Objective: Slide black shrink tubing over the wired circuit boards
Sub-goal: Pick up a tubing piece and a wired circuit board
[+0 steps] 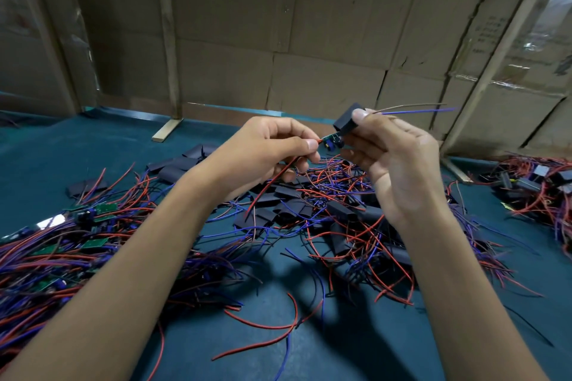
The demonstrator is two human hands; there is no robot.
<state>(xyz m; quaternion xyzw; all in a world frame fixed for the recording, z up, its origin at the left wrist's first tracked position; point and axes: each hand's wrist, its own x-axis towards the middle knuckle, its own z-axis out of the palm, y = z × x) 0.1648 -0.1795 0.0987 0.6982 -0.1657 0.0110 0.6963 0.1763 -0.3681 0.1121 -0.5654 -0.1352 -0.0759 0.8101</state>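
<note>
Holding black shrink tube (348, 123) in right hand (399, 164) — thumb pinching it. Pinching red wire (272, 182) of small circuit board (331, 141) in left hand (272, 151).

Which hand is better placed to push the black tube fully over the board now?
Probably the right hand: it already pinches the black tube, while the left hand holds the board by its red wire.

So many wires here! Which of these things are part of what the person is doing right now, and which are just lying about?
In use:
- black shrink tube piece, pinched by the right hand
- small green circuit board, partly inside it
- its red wire, pinched by the left hand

Lying about:
- loose black tube pieces
- pile of bare green wired boards
- cardboard wall
</note>
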